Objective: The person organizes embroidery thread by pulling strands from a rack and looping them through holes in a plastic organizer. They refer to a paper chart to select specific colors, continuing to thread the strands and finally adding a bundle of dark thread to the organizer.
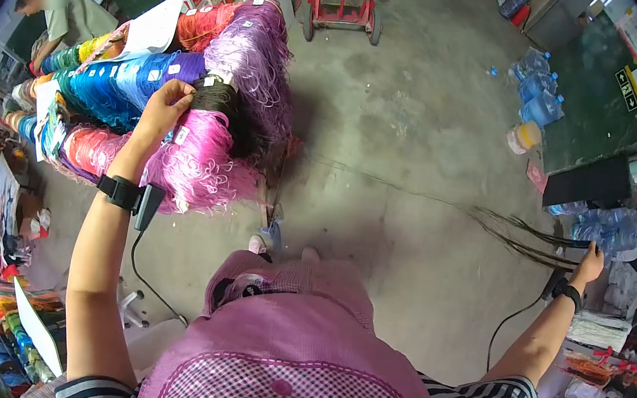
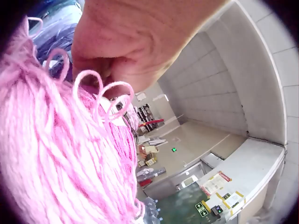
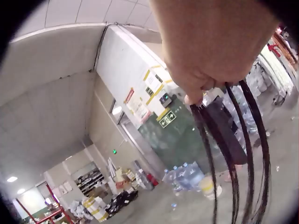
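Hanks of coloured thread lie in rows on a rack at the left in the head view. My left hand [image 1: 164,107] is at the near end of these rows, thumb and fingers pinching the edge of a dark thread hank [image 1: 247,123]. Just below it hangs a bright pink hank [image 1: 200,157], whose loops [image 2: 88,93] partly cover the fingers in the left wrist view. Out to the far right, my right hand [image 1: 589,266] grips a bunch of dark threads [image 3: 224,140]. These threads trail leftward over the floor, thinning to a fine line toward the rack.
Another person [image 1: 74,18] stands behind the rack. A purple hank [image 1: 253,48] hangs at its far corner. A red hand truck [image 1: 341,11] stands ahead on the floor. Large water bottles [image 1: 541,103] and a yellow-white bucket [image 1: 525,137] are at the right.
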Demonstrator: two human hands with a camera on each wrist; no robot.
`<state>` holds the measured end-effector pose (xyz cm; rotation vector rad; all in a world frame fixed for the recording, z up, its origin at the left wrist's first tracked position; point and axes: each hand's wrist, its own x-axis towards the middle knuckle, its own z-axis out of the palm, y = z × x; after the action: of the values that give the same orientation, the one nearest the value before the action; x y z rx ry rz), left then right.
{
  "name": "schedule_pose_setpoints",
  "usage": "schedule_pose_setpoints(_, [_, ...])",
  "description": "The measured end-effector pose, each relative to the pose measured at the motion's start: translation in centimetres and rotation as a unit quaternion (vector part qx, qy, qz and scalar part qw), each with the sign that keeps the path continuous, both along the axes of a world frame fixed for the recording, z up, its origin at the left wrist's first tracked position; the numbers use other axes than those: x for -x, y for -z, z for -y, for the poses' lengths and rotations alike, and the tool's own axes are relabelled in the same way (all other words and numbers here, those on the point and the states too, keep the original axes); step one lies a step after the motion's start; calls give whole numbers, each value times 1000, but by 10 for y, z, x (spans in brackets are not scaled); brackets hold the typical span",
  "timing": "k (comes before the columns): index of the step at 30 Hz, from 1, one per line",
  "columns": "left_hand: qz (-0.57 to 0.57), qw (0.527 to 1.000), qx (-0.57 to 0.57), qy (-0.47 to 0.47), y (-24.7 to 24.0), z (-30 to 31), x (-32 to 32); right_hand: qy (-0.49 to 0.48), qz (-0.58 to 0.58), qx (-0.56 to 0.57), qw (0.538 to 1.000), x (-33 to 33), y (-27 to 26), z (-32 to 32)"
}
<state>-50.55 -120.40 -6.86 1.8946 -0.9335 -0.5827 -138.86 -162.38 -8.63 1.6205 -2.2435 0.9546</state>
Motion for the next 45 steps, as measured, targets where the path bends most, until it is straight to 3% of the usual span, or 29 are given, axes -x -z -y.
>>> schedule_pose_setpoints(2, [-12,999,-46,-12,-18,-4,11,-52,6,-52,997,-1,2,3])
schedule_pose_setpoints(3, [249,965,-78,2,-19,-10,9,-96,-9,-92,991,-11,4,3])
schedule_pose_setpoints(4, [364,928,-69,-40,-37,-8,32,-124,59,-79,987,-35,7,-5])
schedule_pose_setpoints(5, [475,874,-57,-82,-61,-4,63,-171,257,-89,947,-54,16,-4])
schedule_pose_setpoints(6, [475,874,-57,-80,-73,0,86,-185,241,-139,943,-79,6,-14])
schedule_pose_setpoints(7, [416,908,22,-49,-82,4,107,-211,230,-145,939,-99,-2,-23])
schedule_pose_setpoints(9, [333,934,123,42,-84,7,152,-261,348,-152,887,-155,-34,-58])
schedule_pose_setpoints(10, [184,977,82,65,-74,6,179,-266,351,-152,885,-166,-33,-62])
schedule_pose_setpoints(11, [84,987,31,137,-49,2,190,-306,366,-166,863,-175,-31,-65])
schedule_pose_setpoints(12, [-72,982,-26,172,-22,-3,202,-348,378,-178,839,-187,-32,-68])
schedule_pose_setpoints(13, [-104,971,-45,211,15,-9,206,-341,408,-219,818,-202,-35,-79])
schedule_pose_setpoints(14, [-196,958,-108,179,51,-16,210,-351,457,-234,783,-215,-33,-88])
schedule_pose_setpoints(15, [-196,959,-107,173,71,-17,210,-358,505,-249,745,-230,-29,-97])
schedule_pose_setpoints(17, [-420,891,-174,10,108,-18,210,-319,617,-263,669,-265,-26,-123])
schedule_pose_setpoints(18, [-421,890,-176,7,137,-15,206,-295,623,-272,671,-274,-25,-132])
schedule_pose_setpoints(20, [-427,888,-130,-114,194,-1,191,-290,624,-276,671,-267,-18,-136])
schedule_pose_setpoints(21, [-427,887,-133,-113,207,8,187,-285,623,-278,673,-262,-14,-139])
schedule_pose_setpoints(23, [-289,920,-180,-194,235,32,179,-255,602,-268,708,-254,-22,-148])
schedule_pose_setpoints(29, [-357,888,-187,-222,351,97,125,-219,576,-259,744,-179,-30,-170])
schedule_pose_setpoints(30, [-416,872,-145,-215,364,107,113,-206,589,-243,743,-172,-32,-179])
schedule_pose_setpoints(31, [-472,850,-103,-209,363,113,112,-192,601,-228,741,-173,-36,-182])
schedule_pose_setpoints(32, [-408,879,-74,-236,362,118,121,-191,598,-230,743,-177,-38,-183])
schedule_pose_setpoints(33, [-410,877,-76,-238,366,121,135,-193,619,-224,728,-189,-39,-190])
schedule_pose_setpoints(35, [-300,938,150,-93,369,117,171,-227,666,-241,668,-214,-35,-203])
schedule_pose_setpoints(37, [-256,955,144,44,330,91,223,-226,651,-312,654,-261,-24,-211])
schedule_pose_setpoints(41, [-309,921,-106,213,219,55,288,-303,630,-451,555,-340,47,-228])
schedule_pose_setpoints(43, [-406,872,-53,269,192,39,306,-302,562,-544,545,-385,75,-244])
schedule_pose_setpoints(44, [-404,875,-53,262,170,32,309,-401,475,-602,501,-417,79,-254])
schedule_pose_setpoints(45, [-416,848,-72,320,141,17,308,-498,373,-648,440,-445,76,-271])
